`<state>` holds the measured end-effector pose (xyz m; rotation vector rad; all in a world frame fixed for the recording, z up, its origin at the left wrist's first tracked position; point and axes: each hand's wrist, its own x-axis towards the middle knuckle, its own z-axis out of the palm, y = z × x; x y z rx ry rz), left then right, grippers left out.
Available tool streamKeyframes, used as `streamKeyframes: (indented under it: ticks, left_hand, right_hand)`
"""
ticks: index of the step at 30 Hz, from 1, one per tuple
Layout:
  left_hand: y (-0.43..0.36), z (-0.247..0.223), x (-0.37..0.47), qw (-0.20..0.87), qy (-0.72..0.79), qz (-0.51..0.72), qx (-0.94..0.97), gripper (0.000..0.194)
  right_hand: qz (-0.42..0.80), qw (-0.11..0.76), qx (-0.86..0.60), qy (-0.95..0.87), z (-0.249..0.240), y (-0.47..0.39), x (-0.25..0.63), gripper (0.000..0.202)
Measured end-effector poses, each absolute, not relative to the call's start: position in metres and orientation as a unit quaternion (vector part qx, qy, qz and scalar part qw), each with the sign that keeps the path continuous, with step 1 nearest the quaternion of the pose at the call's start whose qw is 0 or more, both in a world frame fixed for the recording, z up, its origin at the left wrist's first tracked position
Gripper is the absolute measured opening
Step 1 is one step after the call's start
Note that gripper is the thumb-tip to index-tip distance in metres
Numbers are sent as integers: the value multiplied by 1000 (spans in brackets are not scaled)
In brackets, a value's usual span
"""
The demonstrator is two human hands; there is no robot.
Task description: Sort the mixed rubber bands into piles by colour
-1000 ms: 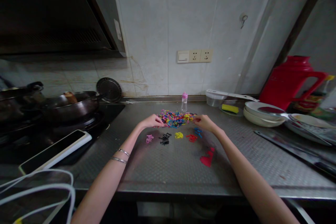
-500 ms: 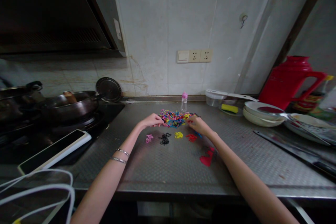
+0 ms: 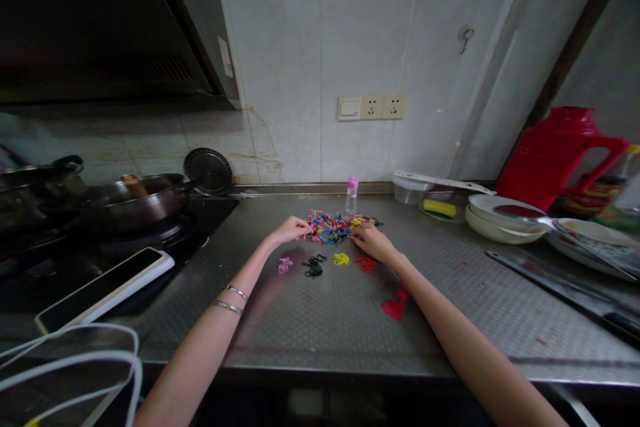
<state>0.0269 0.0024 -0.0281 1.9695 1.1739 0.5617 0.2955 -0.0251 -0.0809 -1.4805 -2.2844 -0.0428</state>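
Head view: the right hand (image 3: 373, 241) shifts inward to four o'clock of a multicoloured heap of thin, rubbery-looking loops (image 3: 330, 225) on the grey metal counter (image 3: 310, 327), the left hand (image 3: 291, 230) at nine, centring work there; whether fingers pinch loops is unclear.

– What finish do we see on the table (image 3: 310, 327)?
– Metal, finely textured, with a dull sheen.
– And the small loops (image 3: 330, 227)?
– They look rubbery to us.
– What else do we notice?
– Glossy plastic on the flask (image 3: 547, 157), smooth wall tiles (image 3: 280, 47), shiny metal bracelets (image 3: 229, 307).
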Motion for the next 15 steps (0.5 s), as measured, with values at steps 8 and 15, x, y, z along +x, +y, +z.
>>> streamKeyframes:
  ticks: [8, 15]
  left_hand:
    - [4, -32, 28, 387, 459, 214, 770, 39]
    - [4, -33, 28, 392, 460, 217, 766, 33]
  right_hand:
    - [-36, 188, -561, -805, -78, -27, 292, 22]
    - [-23, 204, -558, -804, -73, -28, 292, 19]
